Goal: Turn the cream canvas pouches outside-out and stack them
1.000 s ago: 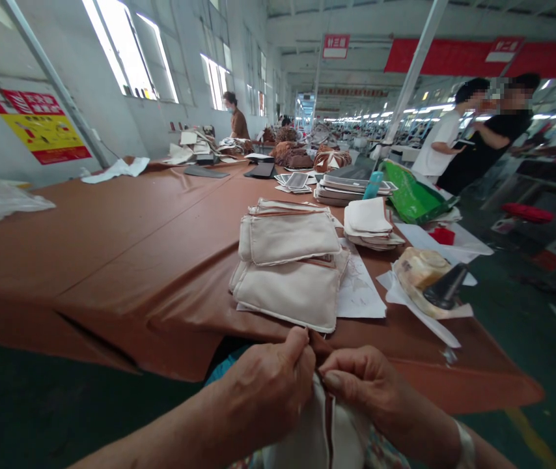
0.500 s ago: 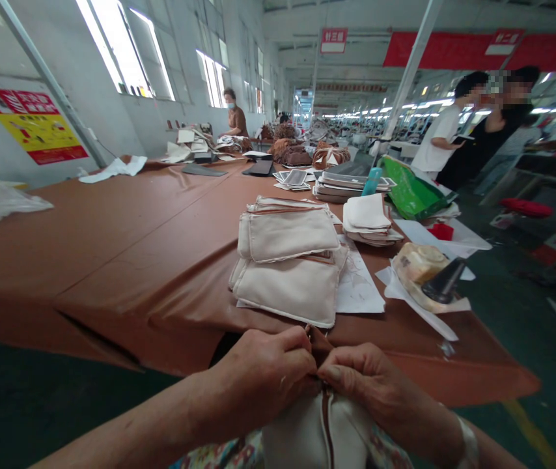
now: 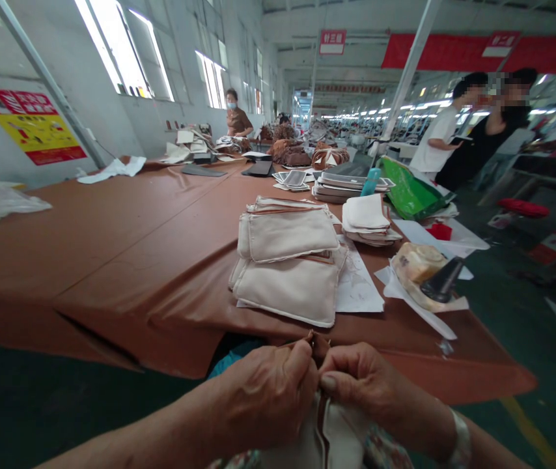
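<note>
Low in the head view, just off the table's near edge, a cream leather pouch (image 3: 344, 438) with a brown strip down its middle hangs over my lap. My left hand (image 3: 275, 387) is closed around its upper end, with the fingers curled in. On the other side my right hand (image 3: 368, 381) pinches the same end between thumb and bent forefinger. Brown material (image 3: 321, 346) sticks up between the two hands. Most of the pouch's top is hidden by my fingers. Beyond my hands, a stack of flat cream pouches (image 3: 290, 286) lies on white paper.
Brown sheeting covers the table (image 3: 112, 241). To the right are smaller cream pieces (image 3: 366, 215), a green bag (image 3: 407, 189), and a black cone-shaped object (image 3: 441, 280) beside a yellowish block (image 3: 417, 260). One person (image 3: 236, 120) stands at the far end, two others (image 3: 446, 133) at the right.
Both hands have sunk slightly with the pouch, and my left hand has turned, showing more of its back. At the far end, the person has shifted posture.
</note>
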The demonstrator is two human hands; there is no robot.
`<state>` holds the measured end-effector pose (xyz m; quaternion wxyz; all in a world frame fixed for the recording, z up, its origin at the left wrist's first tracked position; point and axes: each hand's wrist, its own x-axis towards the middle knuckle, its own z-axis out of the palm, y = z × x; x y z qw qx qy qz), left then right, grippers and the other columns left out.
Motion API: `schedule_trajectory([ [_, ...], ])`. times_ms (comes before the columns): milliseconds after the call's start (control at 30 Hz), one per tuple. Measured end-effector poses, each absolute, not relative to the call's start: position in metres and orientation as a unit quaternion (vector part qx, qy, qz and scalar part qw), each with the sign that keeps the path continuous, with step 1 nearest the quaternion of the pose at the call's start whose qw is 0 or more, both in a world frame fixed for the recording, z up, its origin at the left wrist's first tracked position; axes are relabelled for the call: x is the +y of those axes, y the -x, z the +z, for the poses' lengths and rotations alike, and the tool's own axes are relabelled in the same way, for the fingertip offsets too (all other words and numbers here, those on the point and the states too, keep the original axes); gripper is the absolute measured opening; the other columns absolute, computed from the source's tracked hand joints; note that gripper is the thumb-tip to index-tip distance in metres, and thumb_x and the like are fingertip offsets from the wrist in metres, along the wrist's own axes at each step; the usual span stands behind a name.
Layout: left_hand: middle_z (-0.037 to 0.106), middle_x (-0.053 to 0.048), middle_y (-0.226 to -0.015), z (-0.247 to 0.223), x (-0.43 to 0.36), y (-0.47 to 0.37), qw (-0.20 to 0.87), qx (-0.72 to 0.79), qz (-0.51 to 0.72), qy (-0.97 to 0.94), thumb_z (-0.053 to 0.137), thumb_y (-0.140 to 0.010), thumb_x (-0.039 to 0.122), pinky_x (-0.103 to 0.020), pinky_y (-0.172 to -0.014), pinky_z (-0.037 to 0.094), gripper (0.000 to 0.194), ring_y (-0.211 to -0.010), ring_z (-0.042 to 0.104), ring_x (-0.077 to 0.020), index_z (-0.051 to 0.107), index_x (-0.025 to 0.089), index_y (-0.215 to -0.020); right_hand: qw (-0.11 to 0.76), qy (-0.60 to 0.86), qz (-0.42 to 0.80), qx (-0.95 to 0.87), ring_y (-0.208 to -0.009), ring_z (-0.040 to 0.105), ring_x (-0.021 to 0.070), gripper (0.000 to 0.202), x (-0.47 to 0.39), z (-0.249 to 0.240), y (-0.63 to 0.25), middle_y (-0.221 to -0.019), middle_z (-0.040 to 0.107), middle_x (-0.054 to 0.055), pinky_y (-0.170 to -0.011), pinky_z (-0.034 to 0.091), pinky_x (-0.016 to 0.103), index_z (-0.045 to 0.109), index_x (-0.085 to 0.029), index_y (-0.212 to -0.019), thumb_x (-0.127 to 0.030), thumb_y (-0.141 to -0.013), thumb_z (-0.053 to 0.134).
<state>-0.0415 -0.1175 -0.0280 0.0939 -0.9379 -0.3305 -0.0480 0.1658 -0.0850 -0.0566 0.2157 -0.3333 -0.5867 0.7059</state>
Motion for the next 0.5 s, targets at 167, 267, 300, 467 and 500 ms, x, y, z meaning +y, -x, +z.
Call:
schedule_trajectory([
  [167,0.053,-0.005,-0.078,-0.036,-0.112,0.054,0.008,-0.33,-0.199,0.923,0.035,-0.094,0.013,-0.026,-0.06,0.047,0.02,-0.071,0.054,-0.0176,0.049,0.016,-0.081,0.229,0.356,0.682,-0.597,-0.056,0.032,0.0085,0.038,-0.087,-0.057,-0.167,-0.06,0.048,-0.002,-0.051,0.024,0.021,0.062,-0.009,-0.073,-0.046,-0.075,0.072],
  [267,0.052,-0.004,-0.084,-0.031,-0.107,0.055,-0.202,-0.35,-0.27,0.874,0.033,-0.098,0.017,-0.024,-0.069,0.044,0.021,-0.078,0.051,-0.0151,0.051,0.015,-0.087,0.228,0.372,0.651,-0.621,-0.056,0.035,0.009,0.028,-0.089,-0.053,-0.164,-0.059,0.049,-0.002,-0.051,0.027,0.021,0.063,-0.01,-0.071,-0.036,-0.074,0.07],
  [300,0.052,-0.004,-0.084,-0.029,-0.105,0.054,-0.272,-0.357,-0.277,0.849,0.031,-0.099,0.021,-0.023,-0.07,0.043,0.025,-0.078,0.05,-0.014,0.052,0.014,-0.088,0.228,0.375,0.641,-0.629,-0.056,0.036,0.0093,0.025,-0.09,-0.051,-0.163,-0.059,0.05,-0.002,-0.051,0.027,0.021,0.064,-0.01,-0.07,-0.033,-0.074,0.07],
  [467,0.037,0.004,-0.062,-0.027,-0.096,0.054,-0.577,-0.398,-0.156,0.696,0.048,-0.093,0.051,-0.021,-0.047,0.024,0.045,-0.055,0.031,-0.008,0.054,0.013,-0.071,0.226,0.353,0.646,-0.639,-0.056,0.036,0.009,0.026,-0.088,-0.045,-0.164,-0.06,0.049,-0.002,-0.051,0.028,0.021,0.064,-0.01,-0.071,-0.034,-0.077,0.069],
  [500,0.036,0.005,-0.06,-0.028,-0.096,0.054,-0.612,-0.403,-0.143,0.665,0.054,-0.089,0.054,-0.021,-0.046,0.021,0.045,-0.053,0.028,-0.0074,0.055,0.012,-0.072,0.226,0.337,0.65,-0.642,-0.056,0.036,0.009,0.027,-0.088,-0.043,-0.165,-0.06,0.05,-0.002,-0.051,0.029,0.021,0.064,-0.01,-0.073,-0.036,-0.079,0.068],
])
